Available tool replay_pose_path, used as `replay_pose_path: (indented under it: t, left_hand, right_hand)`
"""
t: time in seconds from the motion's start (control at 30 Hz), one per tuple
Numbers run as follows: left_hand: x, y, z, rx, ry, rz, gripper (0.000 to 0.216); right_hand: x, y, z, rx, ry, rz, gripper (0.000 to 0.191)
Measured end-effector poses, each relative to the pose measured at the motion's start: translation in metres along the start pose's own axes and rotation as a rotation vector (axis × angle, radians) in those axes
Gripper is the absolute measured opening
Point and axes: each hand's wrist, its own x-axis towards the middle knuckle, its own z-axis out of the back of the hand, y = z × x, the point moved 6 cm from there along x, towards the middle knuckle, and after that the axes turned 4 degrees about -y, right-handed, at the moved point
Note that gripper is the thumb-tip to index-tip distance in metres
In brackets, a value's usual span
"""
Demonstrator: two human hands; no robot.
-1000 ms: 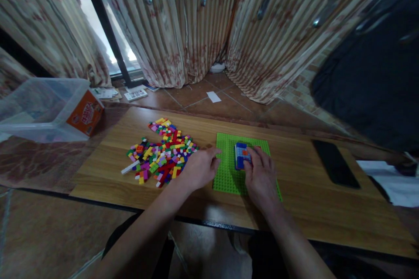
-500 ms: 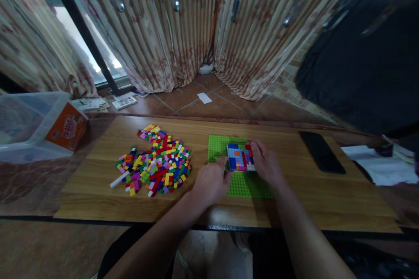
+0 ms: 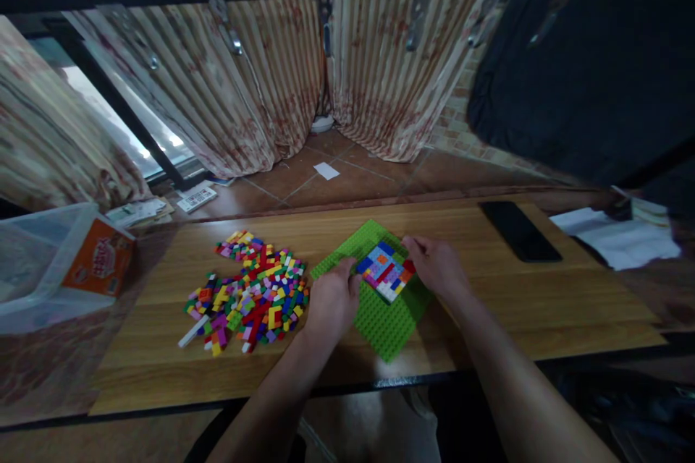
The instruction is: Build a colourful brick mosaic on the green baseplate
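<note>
A green studded baseplate lies turned diagonally on the table. On it is a square panel of small toy bricks, with blue, light blue, orange, white and red pieces. My left hand covers the plate's left edge, its bent fingers and thumb reaching the panel's blue left corner. Over on the right, my right hand has its fingers closed at the plate's upper right edge, beside the red bricks. Whether a loose brick sits under the fingertips is hidden.
A heap of loose colored bricks spreads left of the baseplate on the wooden table. A black phone lies to the right, near white papers. A clear plastic bin stands beyond the table's left end.
The baseplate and brick panel have turned clockwise from square-on to diagonal. My right hand has shifted from the panel's side to its upper right; the camera view has also moved.
</note>
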Motion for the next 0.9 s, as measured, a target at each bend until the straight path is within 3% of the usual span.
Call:
replay_pose_path:
  t: [0.23,0.4,0.5,0.57,0.73,0.9]
  left_hand:
    - [0.001,0.007,-0.003,-0.271,-0.058,0.043,0.039]
    - [0.001,0.010,0.010,-0.227,-0.157,0.038,0.034]
    - [0.003,0.019,0.013,-0.288,-0.206,0.039,0.032]
    - [0.003,0.024,0.012,-0.364,-0.246,0.044,0.031]
    - [0.005,0.027,-0.002,-0.624,-0.255,0.089,0.037]
    - [0.008,0.022,-0.018,-0.596,-0.226,0.121,0.043]
  right_hand:
    - [-0.002,0.000,-0.007,0.029,0.163,-0.057,0.040]
    - [-0.018,0.007,-0.025,0.286,0.407,-0.128,0.032]
    - [-0.024,0.012,-0.033,0.393,0.478,-0.124,0.035]
    - [-0.022,0.015,-0.033,0.358,0.424,-0.077,0.032]
    - [-0.011,0.026,-0.026,0.220,0.023,0.029,0.031]
    - [-0.020,0.047,-0.042,0.326,-0.061,0.097,0.036]
